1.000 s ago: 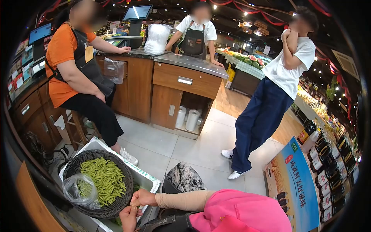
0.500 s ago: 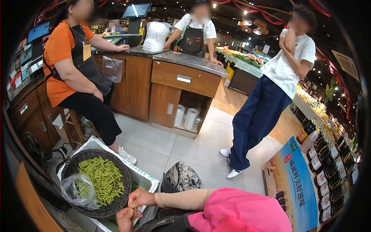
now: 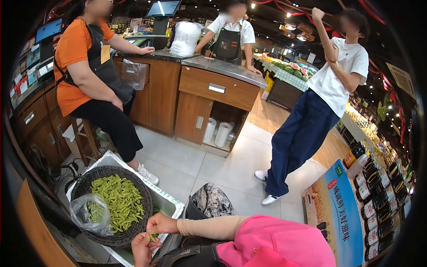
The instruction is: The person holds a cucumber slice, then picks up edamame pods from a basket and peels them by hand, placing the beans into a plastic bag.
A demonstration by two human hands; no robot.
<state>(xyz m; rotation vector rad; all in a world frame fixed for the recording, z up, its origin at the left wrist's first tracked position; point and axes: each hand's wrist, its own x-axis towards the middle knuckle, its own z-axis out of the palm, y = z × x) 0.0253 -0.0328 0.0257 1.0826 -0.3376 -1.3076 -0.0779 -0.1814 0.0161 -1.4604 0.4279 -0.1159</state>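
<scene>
In the head view, green soybean pods fill a dark woven basket. A crumpled clear plastic bag lies over the basket's left side. The basket rests on a white foam box. Just past the basket's lower right rim, my two hands meet with fingers pinched. My left hand is lower and closed on a green soybean pod. My right hand, at the end of a beige sleeve, pinches at the same pod. Its fingertips partly cover the pod.
A dark bin with a marbled bag stands right of the box. A seated person in orange is beyond the basket. Another stands behind the wooden counter, a third on the tiles. Sauce bottles line the right.
The pod between my hands shows more clearly now, and my hands have shifted slightly. The standing person at right has raised a forearm. The view has tilted slightly.
</scene>
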